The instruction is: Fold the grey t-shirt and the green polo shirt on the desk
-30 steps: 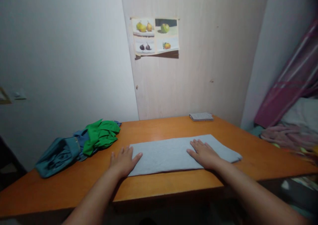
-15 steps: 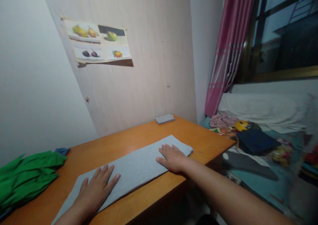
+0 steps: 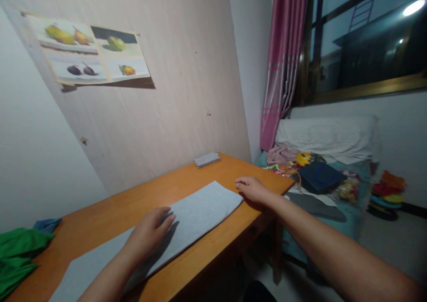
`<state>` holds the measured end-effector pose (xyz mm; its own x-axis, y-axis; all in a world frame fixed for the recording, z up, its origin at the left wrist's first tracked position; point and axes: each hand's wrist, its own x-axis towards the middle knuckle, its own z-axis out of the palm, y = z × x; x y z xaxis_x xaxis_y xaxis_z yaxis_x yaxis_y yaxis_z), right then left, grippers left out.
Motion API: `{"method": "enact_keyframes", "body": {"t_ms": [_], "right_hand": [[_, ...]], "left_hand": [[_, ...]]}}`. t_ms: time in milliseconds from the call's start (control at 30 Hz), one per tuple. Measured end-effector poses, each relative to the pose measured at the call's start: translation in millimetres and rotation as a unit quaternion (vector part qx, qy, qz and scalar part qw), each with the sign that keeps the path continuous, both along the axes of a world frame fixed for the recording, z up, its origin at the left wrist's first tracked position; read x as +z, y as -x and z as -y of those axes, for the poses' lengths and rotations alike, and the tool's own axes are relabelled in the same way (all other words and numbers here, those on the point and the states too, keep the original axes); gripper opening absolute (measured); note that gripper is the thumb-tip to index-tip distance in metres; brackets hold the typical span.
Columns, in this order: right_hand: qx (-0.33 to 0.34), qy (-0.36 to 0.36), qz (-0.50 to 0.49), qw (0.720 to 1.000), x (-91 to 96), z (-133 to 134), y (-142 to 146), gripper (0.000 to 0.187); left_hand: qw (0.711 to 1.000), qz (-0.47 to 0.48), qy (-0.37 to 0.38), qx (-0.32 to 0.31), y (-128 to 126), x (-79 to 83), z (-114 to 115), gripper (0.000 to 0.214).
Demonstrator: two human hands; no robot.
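A long folded light grey-blue cloth (image 3: 196,208) lies flat along the table. My left hand (image 3: 151,226) hovers over its middle, casting a shadow on it; the fingers are loosely bent, the thumb stands apart, and nothing is held. Just past the right end of the cloth, my right hand (image 3: 254,190) is over the bare wood. Its fingers are loosely bent and partly hidden by the hand itself; no object shows in it.
On the wooden table (image 3: 133,204) a green cloth (image 3: 23,253) and a blue cloth (image 3: 47,224) lie at left, a checked folded item (image 3: 207,160) at the back. Right of the table, a dark blue item (image 3: 320,176) and clutter lie on a low bed-like surface.
Both hands have lifted off the cloth where they lay flat with spread fingers. My right hand has moved right, past the cloth's end. The view has turned right.
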<state>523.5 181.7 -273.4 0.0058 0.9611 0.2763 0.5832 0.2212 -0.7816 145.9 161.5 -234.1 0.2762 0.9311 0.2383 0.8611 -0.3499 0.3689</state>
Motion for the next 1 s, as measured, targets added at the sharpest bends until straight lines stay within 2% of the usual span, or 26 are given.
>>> {"method": "enact_keyframes", "body": {"t_ms": [200,300,367,467,600,733,833,1000], "right_hand": [[-0.022,0.042,-0.067,0.997,-13.0,5,-15,0.023],[0.005,0.071,-0.098,0.993,-8.8,11,-17,0.024],[0.039,0.095,-0.079,0.992,-3.7,16,-19,0.025],[0.083,0.090,-0.004,0.992,2.8,22,-20,0.022],[0.067,0.040,0.045,0.996,5.8,22,-20,0.011],[0.066,0.081,-0.064,0.992,7.8,17,-14,0.006],[0.070,0.095,-0.153,0.981,12.3,14,-2,0.009],[0.072,0.042,-0.259,0.962,16.1,2,22,0.010]], "left_hand": [[0.981,0.117,0.040,-0.147,-113,-0.3,-24,0.039],[0.968,0.156,0.055,-0.191,-152,-7.5,-31,0.030],[0.962,0.169,0.061,-0.204,-168,-15.7,-33,0.028],[0.961,0.170,0.062,-0.207,-177,-28.9,-31,0.025],[0.961,0.183,0.061,-0.196,-176,-34.0,-24,0.026],[0.958,0.190,0.085,-0.198,-175,-30.0,-19,0.036],[0.959,0.192,0.065,-0.197,-177,-32.3,-20,0.042],[0.966,0.203,0.016,-0.159,-175,-37.8,-29,0.024]]}}
